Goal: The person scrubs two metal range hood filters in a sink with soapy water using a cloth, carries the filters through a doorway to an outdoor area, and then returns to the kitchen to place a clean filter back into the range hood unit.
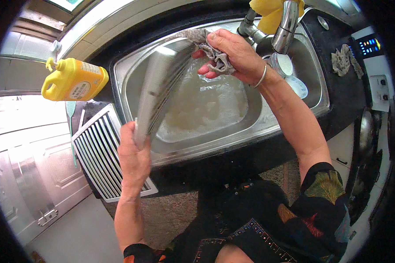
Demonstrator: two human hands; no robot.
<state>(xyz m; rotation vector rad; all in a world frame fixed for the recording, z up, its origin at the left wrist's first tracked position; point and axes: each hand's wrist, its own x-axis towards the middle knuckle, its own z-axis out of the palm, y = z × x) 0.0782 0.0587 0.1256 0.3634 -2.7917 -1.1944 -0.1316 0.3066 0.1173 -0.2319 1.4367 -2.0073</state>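
Note:
My left hand (pixel 135 154) grips the near end of a slatted metal filter panel (pixel 156 75), which is tilted on edge above the left bowl of a stainless steel sink (pixel 184 149). At the panel's far end, my right hand (pixel 238 52) holds a crumpled grey cloth (pixel 217 60) against or close beside it; blur hides the exact contact. Cloudy water (pixel 204 108) with some foam lies in the bowl below. A second slatted metal panel (pixel 102 154) rests on the black counter, partly behind my left forearm.
A yellow jug with a pump top (pixel 75 80) stands at the left. The chrome faucet (pixel 284 29), with yellow material around it, rises behind the right bowl, where a lidded jar (pixel 282 64) and a pale dish (pixel 296 87) sit. Another cloth (pixel 342 60) lies on the right counter.

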